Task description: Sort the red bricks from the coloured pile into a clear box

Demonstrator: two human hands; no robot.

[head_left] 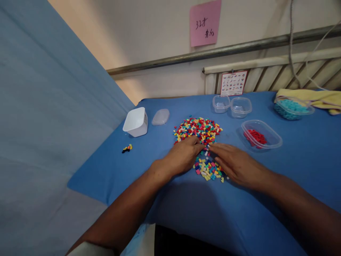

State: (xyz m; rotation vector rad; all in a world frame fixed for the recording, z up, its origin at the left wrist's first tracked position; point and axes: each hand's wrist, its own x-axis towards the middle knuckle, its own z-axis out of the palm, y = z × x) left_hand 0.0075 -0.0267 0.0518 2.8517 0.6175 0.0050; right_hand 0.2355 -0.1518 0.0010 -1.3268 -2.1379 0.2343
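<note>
A big heap of small, colorful toy bricks lies on the blue cloth, mostly red, yellow and cream. Nearer to me is a smaller, looser spread of bricks. My left hand rests at the heap's near edge, its fingers curled down among the bricks; whatever they pinch is hidden. From the other side my right hand reaches in with fingers stretched forward and the thumb apart, touching bricks between the two groups. The fingertips of both hands almost meet.
To the left stand a white tub, a clear lid and a few black, yellow and orange bricks. On the right are two clear containers, one with red bricks and one with turquoise bricks beside a yellow towel.
</note>
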